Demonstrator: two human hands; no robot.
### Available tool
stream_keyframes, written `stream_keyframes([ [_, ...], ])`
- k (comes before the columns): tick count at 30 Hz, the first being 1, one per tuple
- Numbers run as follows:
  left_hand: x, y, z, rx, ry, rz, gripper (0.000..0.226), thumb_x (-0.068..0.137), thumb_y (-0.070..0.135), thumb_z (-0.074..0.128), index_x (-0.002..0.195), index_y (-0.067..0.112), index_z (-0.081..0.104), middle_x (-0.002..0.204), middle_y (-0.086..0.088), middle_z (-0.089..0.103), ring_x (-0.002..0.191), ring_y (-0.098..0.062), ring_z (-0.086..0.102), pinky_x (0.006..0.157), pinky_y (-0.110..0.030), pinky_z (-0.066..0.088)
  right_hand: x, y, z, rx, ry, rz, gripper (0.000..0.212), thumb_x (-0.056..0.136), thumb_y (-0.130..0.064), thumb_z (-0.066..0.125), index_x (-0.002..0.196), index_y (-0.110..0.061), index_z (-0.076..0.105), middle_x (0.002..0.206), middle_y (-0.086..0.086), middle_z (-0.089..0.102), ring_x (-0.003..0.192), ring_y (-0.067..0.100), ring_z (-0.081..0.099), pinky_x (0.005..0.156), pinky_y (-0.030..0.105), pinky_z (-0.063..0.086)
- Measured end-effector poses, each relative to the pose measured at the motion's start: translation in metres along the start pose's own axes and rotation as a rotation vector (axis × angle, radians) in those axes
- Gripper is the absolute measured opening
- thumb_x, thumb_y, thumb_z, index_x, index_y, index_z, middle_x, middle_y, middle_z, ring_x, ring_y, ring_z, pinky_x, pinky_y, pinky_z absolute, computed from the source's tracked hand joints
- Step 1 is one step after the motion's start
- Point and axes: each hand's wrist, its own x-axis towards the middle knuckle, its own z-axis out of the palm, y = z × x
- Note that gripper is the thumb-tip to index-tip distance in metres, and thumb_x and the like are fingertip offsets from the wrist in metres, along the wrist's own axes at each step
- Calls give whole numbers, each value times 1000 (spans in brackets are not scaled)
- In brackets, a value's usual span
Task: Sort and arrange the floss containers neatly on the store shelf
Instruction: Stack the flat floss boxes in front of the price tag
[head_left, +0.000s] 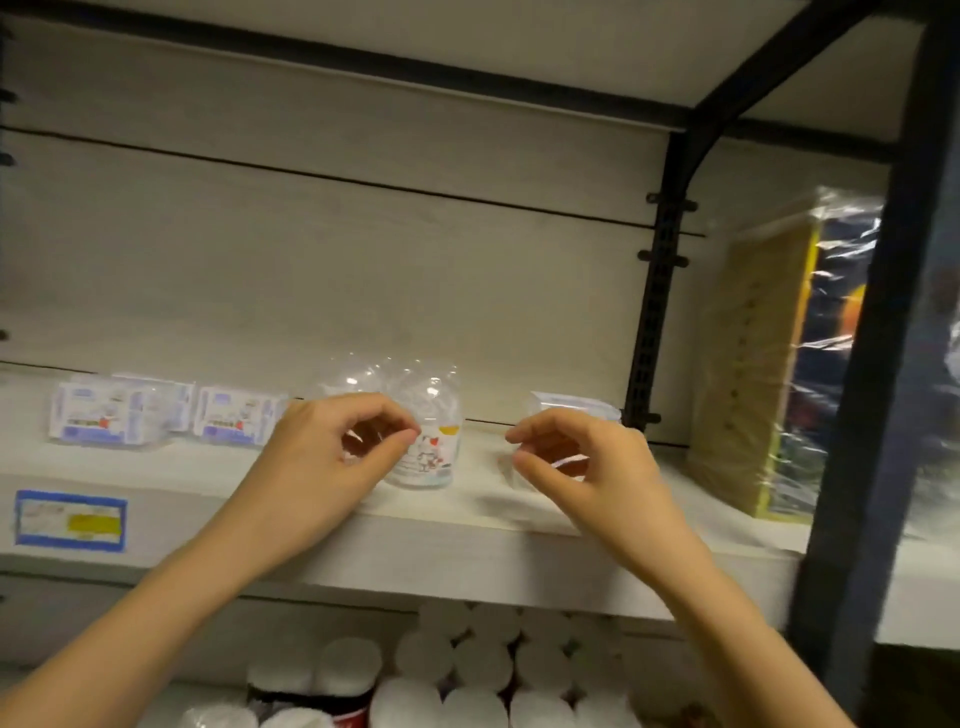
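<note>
— Both hands reach over the shelf (467, 540) edge in our head view. Our left hand (332, 452) curls round a domed floss container (349, 382); our right hand (587, 467) curls round a see-through container (569, 461), its outline faint.
— Which step are we on?
— Lining up, we judge. A cartoon-labelled container (428, 447) stands between our hands; blue-and-white packs (104, 410) lie well to the left. Next, we would set both down beside it, upright, fronts outward.
— Any writing we can read?
— None. The labels blur; the price tag (70, 519) shows only a blue border and a yellow patch.
</note>
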Motion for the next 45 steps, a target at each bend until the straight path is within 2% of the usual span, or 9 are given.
stream_keyframes([
  [5, 21, 37, 49, -66, -56, -60, 12, 85, 15, 62, 82, 23, 69, 74, 8, 68, 73, -4, 61, 65, -9, 46, 14, 34, -37, 24, 179, 94, 19, 88, -23, 60, 105, -18, 66, 99, -7, 69, 82, 1, 62, 69, 6, 46],
  [9, 63, 47, 89, 31, -9, -132, 23, 92, 19, 51, 105, 8, 66, 103, -5, 68, 95, -19, 62, 85, -22, 47, 47, 57, -43, -89, 60, 361, 45, 95, -37, 43, 123, -4, 55, 125, 12, 58, 113, 26, 55, 94, 33, 42],
  [14, 96, 37, 113, 264, -295, -411, 46, 98, 38, 31, 71, 5, 48, 83, -20, 58, 90, -33, 54, 77, -32, 39, 62, 68, -37, -102, -143, 483, 57, 97, -42, 31, 106, 7, 58, 100, 14, 55, 90, 27, 51, 76, 32, 36],
  [18, 98, 18, 120, 49, -334, -480, 47, 96, 40, 36, 102, 2, 63, 113, -10, 61, 106, -23, 56, 84, -30, 39, 58, 74, -37, -22, -148, 448, 55, 98, -38, 32, 110, 9, 58, 113, 19, 60, 103, 31, 55, 86, 35, 40],
  [25, 79, 35, 116, -394, -38, -235, 20, 90, 19, 54, 102, 15, 70, 98, 1, 72, 91, -15, 64, 88, -31, 49, 43, 61, -44, 186, 139, 123, 24, 95, -22, 40, 106, -26, 61, 103, -8, 69, 98, 12, 62, 85, 31, 48],
  [30, 47, 63, 93, -551, 56, -102, 27, 88, 6, 58, 97, 30, 66, 81, 23, 72, 84, 9, 65, 75, -7, 49, 10, 45, -58, 394, 201, -33, 31, 95, -18, 48, 97, -46, 59, 95, -28, 69, 93, -11, 62, 80, 10, 49],
  [34, 33, 65, 79, -528, 80, -121, 33, 85, 6, 61, 118, 9, 63, 108, 1, 71, 102, -10, 65, 87, -16, 51, 2, 44, -53, 465, 182, -9, 35, 90, -20, 56, 121, -35, 53, 118, -16, 63, 101, -9, 60, 81, 7, 48],
  [40, 7, 46, 43, -479, 133, -129, 33, 83, 9, 63, 112, 23, 65, 100, 9, 73, 88, -1, 68, 70, -9, 48, -4, 25, -17, 556, 171, -12, 32, 85, -19, 60, 115, -30, 58, 113, -10, 68, 97, 4, 66, 83, 21, 54],
  [45, -17, 10, -6, -406, 177, -141, 36, 81, 9, 64, 116, 17, 63, 110, 4, 67, 91, 0, 66, 73, -7, 47, -1, -11, 33, 601, 98, -18, 33, 83, -17, 61, 114, -27, 59, 107, -14, 69, 93, -1, 66, 71, 10, 50],
])
